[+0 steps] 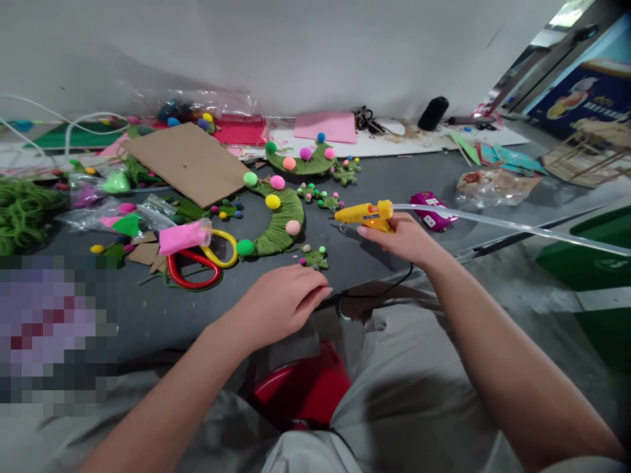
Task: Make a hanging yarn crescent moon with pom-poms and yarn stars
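Note:
My right hand [401, 238] is wrapped round the handle of a yellow glue gun [365, 213], whose nozzle points left and from whose back a long clear stick runs right. My left hand [283, 299] hangs by the table's front edge, fingers curled together; whether anything is between them is hidden. Just beyond it lies a small green yarn piece [315, 258] with little pompoms. A green yarn crescent [286, 226] with coloured pompoms lies behind, and a second crescent [308, 164] rests farther back.
Scissors [194, 284] with red and yellow handles lie at left under a pink packet [182, 238]. Brown cardboard [190, 161], green yarn [24, 210] and small bags are around them. A purple packet [434, 211] and a plastic bag [495, 187] are at right.

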Available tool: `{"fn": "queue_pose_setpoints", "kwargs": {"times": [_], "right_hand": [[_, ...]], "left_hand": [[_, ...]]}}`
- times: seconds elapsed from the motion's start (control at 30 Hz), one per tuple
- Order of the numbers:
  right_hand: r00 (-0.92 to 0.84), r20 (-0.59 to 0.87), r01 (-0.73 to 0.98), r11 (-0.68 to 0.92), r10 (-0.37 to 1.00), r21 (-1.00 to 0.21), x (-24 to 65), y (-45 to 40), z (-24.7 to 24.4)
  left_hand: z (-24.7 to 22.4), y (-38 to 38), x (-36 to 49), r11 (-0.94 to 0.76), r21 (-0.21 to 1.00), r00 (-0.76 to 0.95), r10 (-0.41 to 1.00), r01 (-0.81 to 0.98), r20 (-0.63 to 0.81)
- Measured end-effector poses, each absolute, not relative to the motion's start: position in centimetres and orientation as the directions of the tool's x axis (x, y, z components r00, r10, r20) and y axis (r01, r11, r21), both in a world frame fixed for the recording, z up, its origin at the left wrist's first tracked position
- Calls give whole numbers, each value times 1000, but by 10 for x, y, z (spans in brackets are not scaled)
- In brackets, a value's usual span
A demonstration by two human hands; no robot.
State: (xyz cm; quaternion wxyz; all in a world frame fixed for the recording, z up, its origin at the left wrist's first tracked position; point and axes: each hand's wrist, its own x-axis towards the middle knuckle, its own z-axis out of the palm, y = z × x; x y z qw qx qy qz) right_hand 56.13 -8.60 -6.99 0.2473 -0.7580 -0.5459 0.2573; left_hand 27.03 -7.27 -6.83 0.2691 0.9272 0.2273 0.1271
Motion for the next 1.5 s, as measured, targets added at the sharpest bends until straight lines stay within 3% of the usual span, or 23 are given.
{"fn": "queue_pose_setpoints", "kwargs": {"times": [0.3, 0.57, 0.73, 1.27, 1.5], "right_hand": [[179, -215, 683, -278, 960, -675, 562, -92, -60], [10, -366, 666, -279, 931, -692, 568, -103, -51], [-88, -400, 690, -234, 912, -685, 564, -100, -51], [-60, -397, 730, -231, 916, -643, 566, -101, -52], [-18, -416, 733, -271, 909, -623, 570, -102, -52]], "left_hand": [[-77, -61, 261, -768, 463, 794, 575, 442, 197], [-80, -50, 264, -663, 650, 669, 677, 373, 307], [-82, -46, 271, -631, 677, 610, 721, 380, 329], [-83, -49, 275, -638, 696, 638, 694, 329, 334], [-86, -48, 275, -678, 639, 658, 672, 363, 338]]}}
